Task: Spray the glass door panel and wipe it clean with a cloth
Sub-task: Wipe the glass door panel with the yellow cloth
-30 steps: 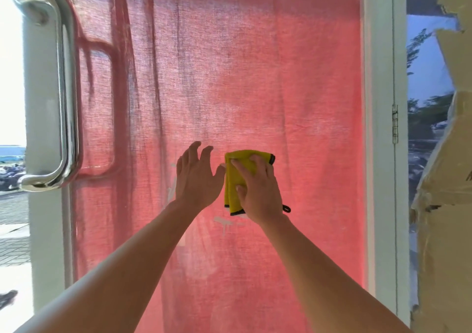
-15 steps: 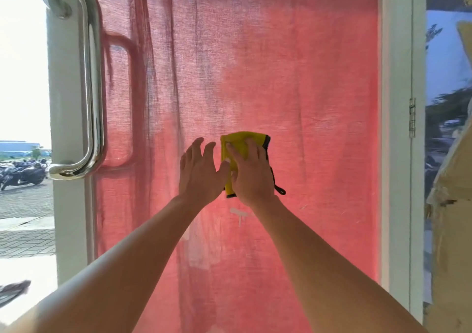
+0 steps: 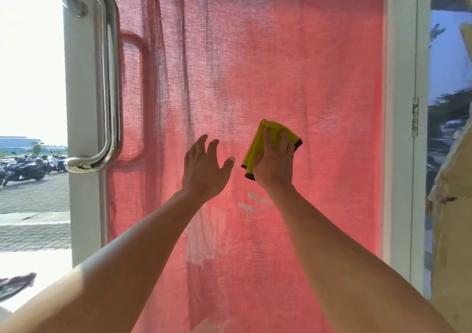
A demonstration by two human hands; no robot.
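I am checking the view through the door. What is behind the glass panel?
A red curtain hangs behind the glass door panel and fills it. A handle-shaped outline shows through the fabric. Whatever lies beyond the curtain is hidden.

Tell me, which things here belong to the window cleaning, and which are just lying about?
In the job: glass door panel; yellow cloth, held in the right hand; left hand, open near the glass; white smears below the cloth.

Just there: chrome door handle; red curtain behind the glass; door hinge; parked motorbikes outside.
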